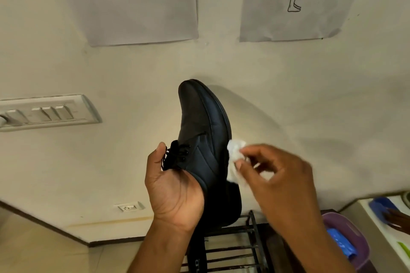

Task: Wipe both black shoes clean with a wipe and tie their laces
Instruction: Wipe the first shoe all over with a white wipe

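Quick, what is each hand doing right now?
Left hand: grips the black shoe at its opening, holding it up.
Right hand: pinches a white wipe against the shoe's side.

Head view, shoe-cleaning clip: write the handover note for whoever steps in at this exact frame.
Left hand: grips the black shoe from the lace side, toe raised toward the wall.
Right hand: pinches the white wipe against the shoe's sole edge.
Done: wiping of this shoe is under way; how much is clean cannot be told.
Left: finish wiping it and check its laces, whose state is unclear. The second shoe is not clearly in view; wipe and lace it too.
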